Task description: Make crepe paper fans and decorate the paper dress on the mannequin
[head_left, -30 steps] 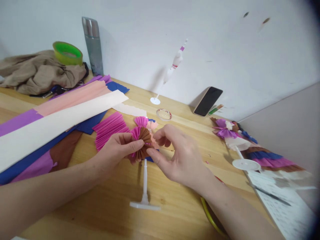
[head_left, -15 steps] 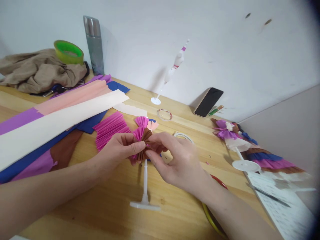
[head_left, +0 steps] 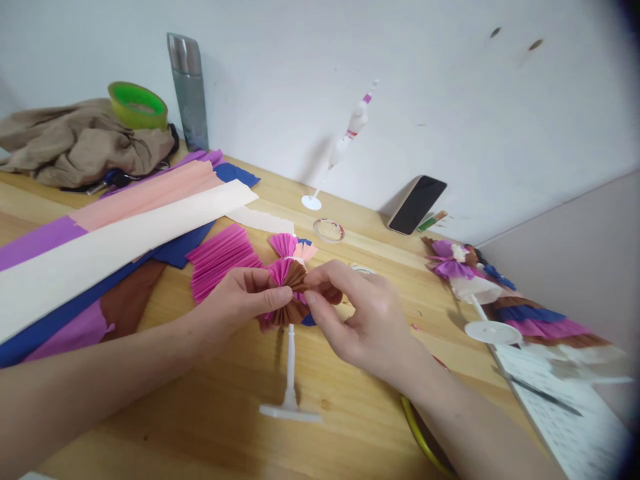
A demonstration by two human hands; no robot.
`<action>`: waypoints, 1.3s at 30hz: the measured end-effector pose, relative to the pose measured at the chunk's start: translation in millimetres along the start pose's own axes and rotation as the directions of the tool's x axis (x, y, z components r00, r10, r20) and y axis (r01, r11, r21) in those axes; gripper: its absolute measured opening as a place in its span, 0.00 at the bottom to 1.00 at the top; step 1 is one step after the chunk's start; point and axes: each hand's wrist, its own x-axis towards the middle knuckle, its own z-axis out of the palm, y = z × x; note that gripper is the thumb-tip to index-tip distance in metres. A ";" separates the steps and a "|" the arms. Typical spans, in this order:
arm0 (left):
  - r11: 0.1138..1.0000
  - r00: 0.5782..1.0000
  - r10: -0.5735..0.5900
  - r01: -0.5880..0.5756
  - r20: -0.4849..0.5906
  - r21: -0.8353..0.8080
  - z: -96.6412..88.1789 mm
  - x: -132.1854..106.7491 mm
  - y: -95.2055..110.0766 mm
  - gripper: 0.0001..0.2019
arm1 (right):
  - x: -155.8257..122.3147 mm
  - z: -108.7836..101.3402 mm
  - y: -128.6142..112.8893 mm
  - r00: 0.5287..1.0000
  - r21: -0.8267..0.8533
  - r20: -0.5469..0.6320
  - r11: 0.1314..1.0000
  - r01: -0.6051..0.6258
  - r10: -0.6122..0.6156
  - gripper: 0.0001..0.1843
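Head view: the left hand (head_left: 240,297) pinched the brown crepe-paper fan (head_left: 294,274); the right hand (head_left: 363,313), pinching its edge, had drawn slightly outward, apparently spreading it fuller.

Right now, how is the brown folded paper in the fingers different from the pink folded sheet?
The left hand pinches the brown folded paper, while the pink folded sheet lies on the table. The brown folded paper fans out from a gathered middle; the pink folded sheet's folds run side by side. The pink folded sheet is brighter than the brown. Both are pleated.
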 end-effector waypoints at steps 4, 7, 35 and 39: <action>1.000 1.000 0.004 -0.004 -0.001 -0.009 -0.3 0.8 -1.5 0.14 | -0.1 1.4 1.1 1.000 -0.007 0.024 1.000 -0.018 0.018 0.03; 1.000 1.000 0.000 0.000 0.007 -0.012 -0.2 0.7 -1.7 0.13 | 0.0 2.4 2.3 0.999 -0.035 0.045 0.999 -0.013 0.015 0.04; 0.997 0.997 -0.075 0.075 0.033 -0.010 -3.9 2.1 -3.3 0.14 | -1.2 -0.1 -4.3 0.988 -0.183 0.136 0.978 0.099 -0.074 0.04; 0.999 0.997 -0.053 0.052 0.060 0.007 -2.9 1.4 -2.4 0.14 | -2.8 1.7 -4.3 0.987 -0.243 0.122 0.961 0.131 -0.103 0.07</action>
